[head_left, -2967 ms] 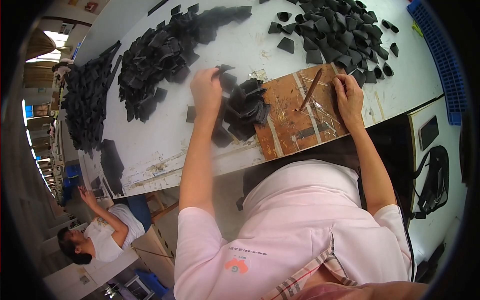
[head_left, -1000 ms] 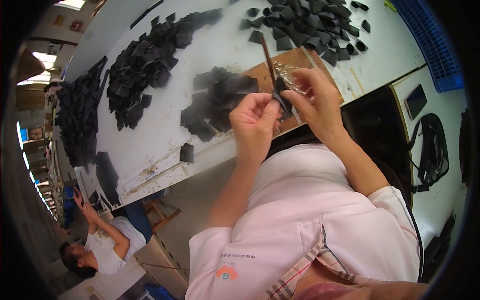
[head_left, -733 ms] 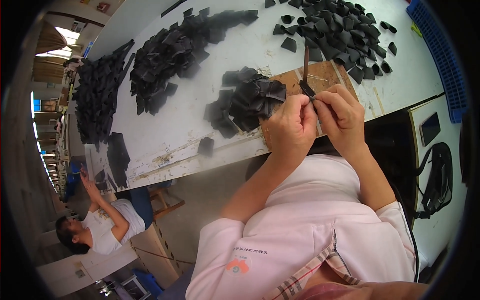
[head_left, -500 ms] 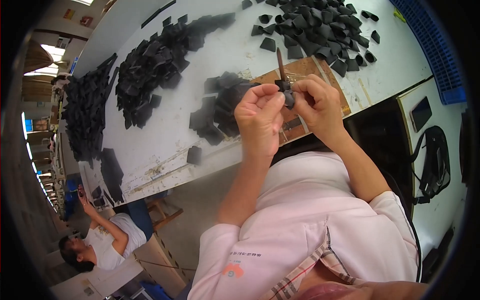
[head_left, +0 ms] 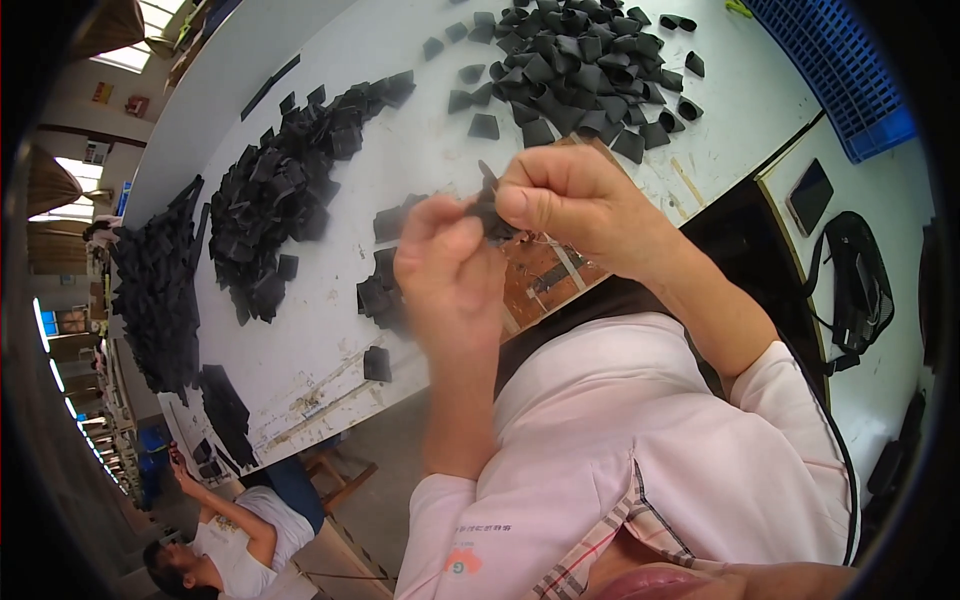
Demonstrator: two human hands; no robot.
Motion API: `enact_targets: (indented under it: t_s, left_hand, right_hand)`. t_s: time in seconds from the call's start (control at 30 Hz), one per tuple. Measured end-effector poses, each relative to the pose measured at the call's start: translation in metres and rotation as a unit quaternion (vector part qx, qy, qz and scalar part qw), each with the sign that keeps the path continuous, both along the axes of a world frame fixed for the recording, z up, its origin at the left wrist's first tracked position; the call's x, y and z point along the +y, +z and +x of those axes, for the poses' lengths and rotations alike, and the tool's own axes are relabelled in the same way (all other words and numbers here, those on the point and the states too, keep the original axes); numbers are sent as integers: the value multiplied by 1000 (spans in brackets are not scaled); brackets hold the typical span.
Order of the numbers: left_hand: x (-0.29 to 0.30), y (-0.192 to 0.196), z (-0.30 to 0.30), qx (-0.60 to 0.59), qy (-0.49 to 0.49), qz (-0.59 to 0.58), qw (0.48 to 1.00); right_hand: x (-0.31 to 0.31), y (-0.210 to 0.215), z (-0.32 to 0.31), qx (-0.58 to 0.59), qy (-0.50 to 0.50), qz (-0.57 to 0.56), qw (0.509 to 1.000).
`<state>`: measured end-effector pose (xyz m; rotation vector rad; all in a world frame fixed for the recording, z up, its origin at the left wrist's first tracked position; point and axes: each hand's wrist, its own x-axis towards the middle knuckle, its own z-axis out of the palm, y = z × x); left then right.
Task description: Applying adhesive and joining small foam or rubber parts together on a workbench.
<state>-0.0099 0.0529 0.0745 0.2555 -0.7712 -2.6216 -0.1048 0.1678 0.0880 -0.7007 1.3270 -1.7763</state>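
Black fabric piece (head_left: 488, 212) pinched between both raised hands, left hand (head_left: 447, 268) and right hand (head_left: 570, 200) closed on it, above white table (head_left: 420, 150), black piles (head_left: 285, 190) beyond.

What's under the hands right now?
A brown wooden board on the white table, with loose black pieces beside it. The hands cover most of the board.

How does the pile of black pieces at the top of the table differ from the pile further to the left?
The top pile lies near the blue crate, its pieces looking folded into small loops; the left pile lies mid-table, its pieces looking flatter and squarer. The top pile is rounder and compact; the left pile stretches in a long band. Both are black cut pieces on the white table, like the piece held between the left hand and right hand.
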Motion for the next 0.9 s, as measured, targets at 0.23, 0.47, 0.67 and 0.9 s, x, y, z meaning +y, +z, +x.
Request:
enact_targets:
  t_s: [0.23,0.47,0.67,0.9]
  left_hand:
    - [-31,-28,-17,93,-190,279,937]
    - [-21,-18,-15,52,-147,214,964]
    - [5,0,-23,-23,207,-370,905]
    - [-8,4,-23,32,198,-507,838]
  right_hand:
    - [-20,-18,-31,-99,93,-12,991]
    - [-23,-21,-37,-10,108,-50,993]
    - [-13,-12,-31,227,-62,19,972]
    - [-5,-13,-9,483,-232,-58,842]
